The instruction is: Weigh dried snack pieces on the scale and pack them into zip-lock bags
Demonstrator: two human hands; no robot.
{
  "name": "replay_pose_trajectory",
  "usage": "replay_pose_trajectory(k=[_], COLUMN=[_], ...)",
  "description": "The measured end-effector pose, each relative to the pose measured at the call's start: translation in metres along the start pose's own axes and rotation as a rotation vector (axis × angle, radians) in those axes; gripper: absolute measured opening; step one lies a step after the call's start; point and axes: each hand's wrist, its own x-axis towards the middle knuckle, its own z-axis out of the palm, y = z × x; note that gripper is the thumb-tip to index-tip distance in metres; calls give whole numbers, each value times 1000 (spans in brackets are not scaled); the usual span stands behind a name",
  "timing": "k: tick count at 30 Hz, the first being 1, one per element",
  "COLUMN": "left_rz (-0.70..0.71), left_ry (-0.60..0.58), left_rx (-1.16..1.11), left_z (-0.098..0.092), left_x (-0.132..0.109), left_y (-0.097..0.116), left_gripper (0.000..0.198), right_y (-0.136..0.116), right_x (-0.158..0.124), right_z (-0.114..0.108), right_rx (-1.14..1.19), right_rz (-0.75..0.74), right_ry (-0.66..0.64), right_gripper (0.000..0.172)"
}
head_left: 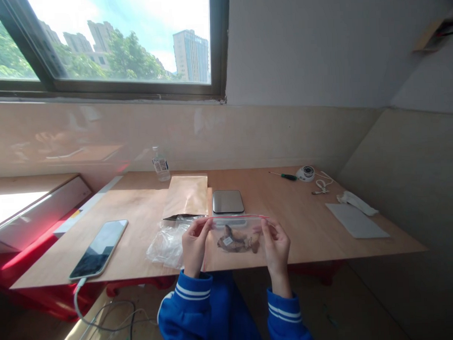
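A clear zip bag (235,259) with a red seal line along its top is stretched between my two hands. Brown, dried-looking pieces (236,242) lie inside it, with a small white packet (227,241) among them. My left hand (195,245) pinches the bag's upper left corner, and my right hand (276,242) pinches the upper right one. Just beyond the bag sits a flat scale (228,201) with a metal top. A brown paper pouch (186,195) lies left of the scale, and crumpled clear plastic (165,245) is beside my left hand.
A phone (99,250) on a cable lies at the table's left. A clear bottle (161,165) stands at the back. To the right are a green-handled screwdriver (288,177), a white dome camera (306,174), its cable (321,185) and a white sheet (356,221).
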Motion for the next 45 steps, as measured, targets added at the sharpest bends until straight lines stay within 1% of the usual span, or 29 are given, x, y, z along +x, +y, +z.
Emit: replay_pose_trajectory(k=[4,8,11,14,18,25,32,34,35,37,39,41,43,45], left_rz=[37,67,91,83,67,74,120,139,157,217,304,381,428,459], left_ry=[-17,-47,-77,-99,-96,-107,-44,-37,-37,-52,-93,-144,-171,-188], left_rx=[100,212,235,230,225,244,290,306,313,327,346,368,387,397], left_z=[-6,-11,-12,-12,-13,-11,-9,-8,-8,-6,-3,0,3,5], left_x=[-1,2,3,1,-1,3,-3,-4,-4,-4,-5,-8,-11,-15], left_y=[-7,-9,-9,-13,-18,-18,-16,-13,-12,-7,-2,3,7,10], left_gripper=[28,26,25,27,28,27,24,23,22,21,18,16,13,12], right_y=[9,17,22,25,26,25,31,26,21,9,-6,-18,-24,-24], right_x=[5,13,15,12,10,15,12,12,12,10,4,-4,-13,-18], right_z=[-9,-18,-22,-24,-26,-27,-28,-25,-22,-15,-5,6,15,21], right_rx=[-63,-152,-169,-146,-155,-209,-275,-315,-356,-474,-613,-727,-776,-760], right_rz=[4,-7,-2,19,16,-32,-73,-138,-205,-382,-550,-643,-683,-689], right_ry=[-7,-20,-30,-65,-88,-28,-36,-36,-29,-16,-41,-141,-267,-341], right_gripper=[37,39,40,40,38,39,36,34,33,31,34,34,25,14])
